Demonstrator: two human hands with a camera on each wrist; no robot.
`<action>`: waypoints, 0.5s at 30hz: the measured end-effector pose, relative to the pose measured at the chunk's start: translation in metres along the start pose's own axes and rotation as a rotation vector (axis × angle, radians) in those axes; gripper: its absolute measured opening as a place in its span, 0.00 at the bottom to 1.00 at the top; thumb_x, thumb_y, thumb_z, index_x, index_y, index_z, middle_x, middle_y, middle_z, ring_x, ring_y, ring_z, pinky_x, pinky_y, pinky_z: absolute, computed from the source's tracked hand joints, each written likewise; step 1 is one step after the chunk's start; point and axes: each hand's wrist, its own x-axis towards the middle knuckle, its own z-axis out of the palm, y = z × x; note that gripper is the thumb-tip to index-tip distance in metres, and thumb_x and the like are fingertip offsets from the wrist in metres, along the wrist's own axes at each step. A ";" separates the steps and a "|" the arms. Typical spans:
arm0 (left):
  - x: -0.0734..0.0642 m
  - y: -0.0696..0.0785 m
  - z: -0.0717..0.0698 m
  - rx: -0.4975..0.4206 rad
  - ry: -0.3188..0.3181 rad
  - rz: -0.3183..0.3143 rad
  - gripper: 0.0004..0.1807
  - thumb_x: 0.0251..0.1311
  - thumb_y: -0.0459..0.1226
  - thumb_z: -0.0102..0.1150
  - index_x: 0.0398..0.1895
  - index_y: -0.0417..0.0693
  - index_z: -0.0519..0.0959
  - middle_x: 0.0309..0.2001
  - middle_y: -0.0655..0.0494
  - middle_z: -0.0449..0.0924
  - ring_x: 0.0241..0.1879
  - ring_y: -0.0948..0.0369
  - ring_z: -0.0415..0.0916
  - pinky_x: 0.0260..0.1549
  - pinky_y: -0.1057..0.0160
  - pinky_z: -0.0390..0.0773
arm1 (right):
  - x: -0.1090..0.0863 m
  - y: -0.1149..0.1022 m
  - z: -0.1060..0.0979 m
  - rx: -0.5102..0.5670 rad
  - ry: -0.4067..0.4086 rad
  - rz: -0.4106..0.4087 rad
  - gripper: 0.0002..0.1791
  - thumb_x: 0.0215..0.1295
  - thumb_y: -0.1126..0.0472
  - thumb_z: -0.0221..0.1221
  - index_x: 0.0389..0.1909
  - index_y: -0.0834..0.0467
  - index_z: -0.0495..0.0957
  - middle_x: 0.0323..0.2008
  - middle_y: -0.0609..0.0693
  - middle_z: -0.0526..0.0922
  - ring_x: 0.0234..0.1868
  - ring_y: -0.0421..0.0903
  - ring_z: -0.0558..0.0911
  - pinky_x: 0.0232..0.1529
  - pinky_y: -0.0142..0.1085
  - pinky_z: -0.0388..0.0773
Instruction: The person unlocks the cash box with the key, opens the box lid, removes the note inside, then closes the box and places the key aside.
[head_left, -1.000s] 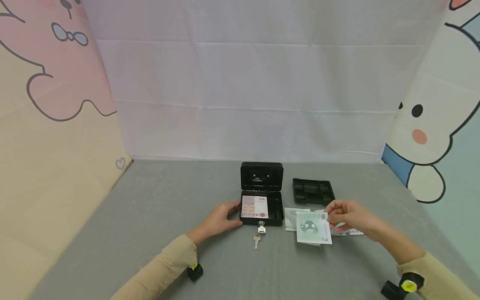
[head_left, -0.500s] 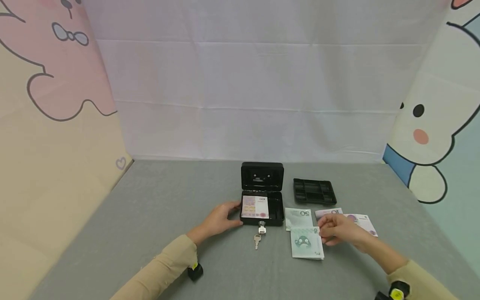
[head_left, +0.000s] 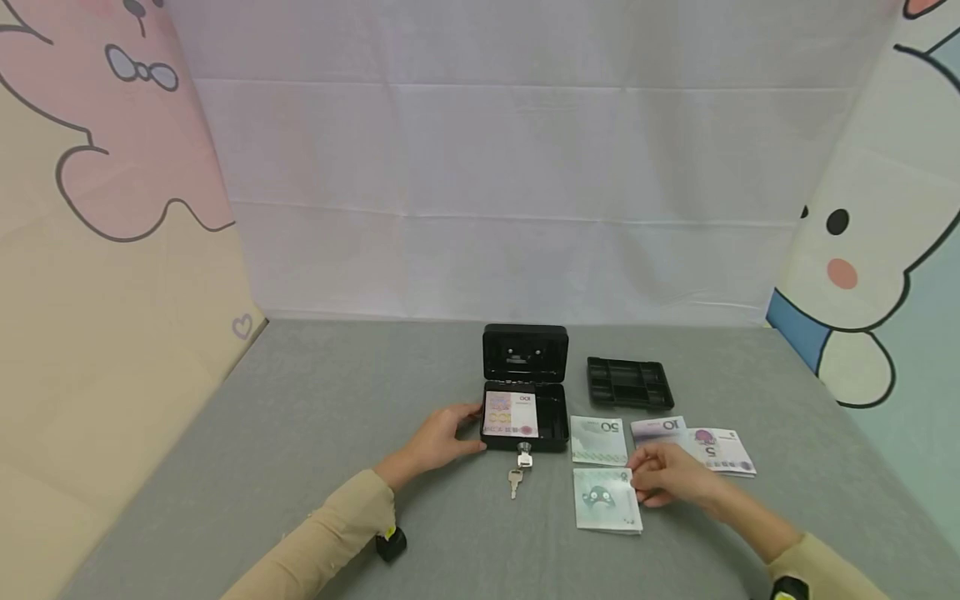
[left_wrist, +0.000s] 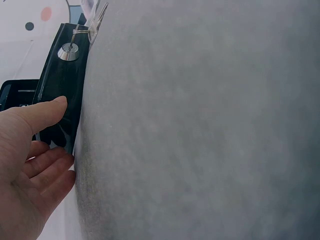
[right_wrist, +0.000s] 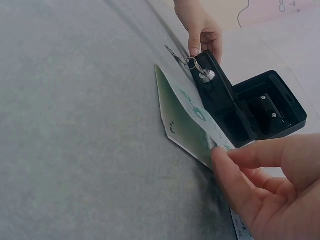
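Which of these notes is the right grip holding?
The green one with a cartoon face, pinched by the right grip. The 50, 10 and 5 lie on the table; the 100 is in the box.

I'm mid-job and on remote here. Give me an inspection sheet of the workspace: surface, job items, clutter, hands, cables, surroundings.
Surface: grey table.
Cash box: lid raised; a 100 note lies inside, left part.
Keys: one in the front lock, one hanging by a ring.
Green notes: in front of the 50 note; leaves splayed in the right wrist view.
10 note and 5 note: right of the 50.
Compartment tray: on the table, beyond the notes.
Clutter: nothing seen.
Left hand: touches the box's left front corner.
Right hand: pinches the green notes.
Cables: nothing seen.
Surroundings: white backdrop, cartoon panels either side.
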 end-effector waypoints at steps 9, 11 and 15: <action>-0.001 0.002 -0.001 0.001 0.000 -0.002 0.31 0.49 0.38 0.66 0.56 0.31 0.69 0.54 0.40 0.72 0.52 0.50 0.72 0.49 0.54 0.74 | -0.002 -0.001 0.002 -0.013 0.015 -0.006 0.12 0.58 0.67 0.56 0.40 0.71 0.69 0.24 0.48 0.78 0.27 0.41 0.78 0.26 0.32 0.79; -0.001 0.002 -0.001 0.000 -0.002 -0.002 0.31 0.50 0.38 0.66 0.56 0.31 0.69 0.54 0.40 0.72 0.52 0.50 0.72 0.48 0.54 0.74 | -0.003 -0.002 0.001 -0.032 0.025 -0.015 0.13 0.58 0.67 0.56 0.40 0.72 0.69 0.25 0.48 0.78 0.27 0.41 0.78 0.26 0.33 0.79; -0.001 0.003 -0.001 0.000 -0.001 -0.002 0.31 0.50 0.38 0.66 0.56 0.31 0.69 0.54 0.40 0.72 0.52 0.50 0.72 0.49 0.54 0.74 | -0.005 -0.008 -0.003 -0.087 0.055 -0.018 0.14 0.57 0.67 0.56 0.41 0.72 0.70 0.25 0.50 0.78 0.26 0.43 0.78 0.25 0.36 0.80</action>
